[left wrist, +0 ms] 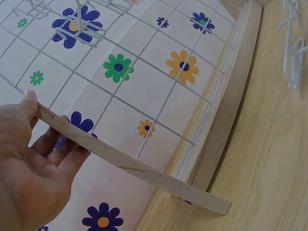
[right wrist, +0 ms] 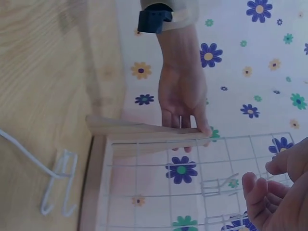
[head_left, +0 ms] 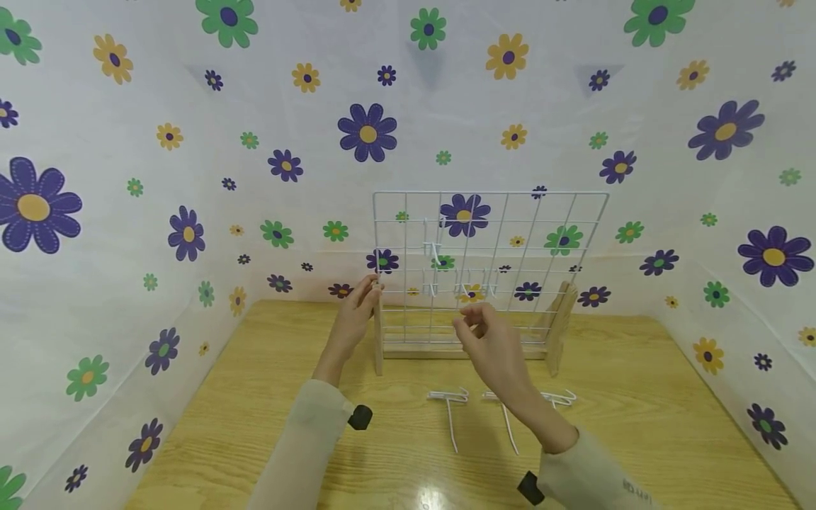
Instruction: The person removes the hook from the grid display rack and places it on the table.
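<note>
A white wire grid [head_left: 510,193] stands upright in a wooden stand. My left hand [head_left: 349,322] grips the stand's left wooden upright [left wrist: 144,174] near its top, thumb on one side and fingers on the other. In front of the grid's lower middle hovers my right hand [head_left: 500,358], its fingers loosely bent with nothing visible between them. Several white wire hooks hang on the grid, among them an upper hook [head_left: 433,249] and a lower hook [head_left: 489,285]. The right wrist view shows the right fingers [right wrist: 257,195] near these hooks, apart from them.
Three more white hooks lie on the wooden table [head_left: 268,425] before the stand: a left hook [head_left: 450,418], a middle hook [head_left: 510,432] and a right hook [head_left: 561,399] partly behind my right forearm. A flowered white sheet [head_left: 287,120] encloses the back and sides.
</note>
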Available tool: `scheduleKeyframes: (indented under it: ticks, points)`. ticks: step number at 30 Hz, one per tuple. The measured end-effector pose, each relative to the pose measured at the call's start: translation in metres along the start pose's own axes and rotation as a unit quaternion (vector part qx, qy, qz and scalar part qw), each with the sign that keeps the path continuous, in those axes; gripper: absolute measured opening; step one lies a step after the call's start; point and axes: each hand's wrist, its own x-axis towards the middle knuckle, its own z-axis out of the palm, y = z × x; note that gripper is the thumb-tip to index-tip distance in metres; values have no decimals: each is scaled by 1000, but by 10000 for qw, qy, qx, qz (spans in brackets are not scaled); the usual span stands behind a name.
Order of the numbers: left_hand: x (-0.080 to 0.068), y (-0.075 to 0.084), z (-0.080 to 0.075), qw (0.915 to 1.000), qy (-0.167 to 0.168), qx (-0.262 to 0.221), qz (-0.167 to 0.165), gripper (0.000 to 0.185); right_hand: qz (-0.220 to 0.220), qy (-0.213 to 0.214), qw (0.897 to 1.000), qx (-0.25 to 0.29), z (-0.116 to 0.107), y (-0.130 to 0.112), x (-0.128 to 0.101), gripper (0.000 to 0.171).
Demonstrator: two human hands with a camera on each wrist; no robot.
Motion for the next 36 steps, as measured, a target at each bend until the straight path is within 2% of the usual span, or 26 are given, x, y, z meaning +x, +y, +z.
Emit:
scheduleKeyframes:
  ticks: [15,25,26,36]
  points:
    - [-1,-1,-1,10000,3,-17,52,49,-675,534,9962,141,-3,-23,33,21]
    - [-3,0,0,9999,-6,75,-125,51,-849,555,9944,310,3,-34,44,27]
    - [-1,-4,0,9999,16,96,-86,51,-870,562,9942,300,4,-35,45,27]
    - [0,-1,0,10000,37,25,-41,50,-1119,643,9912,282,8,-44,58,33]
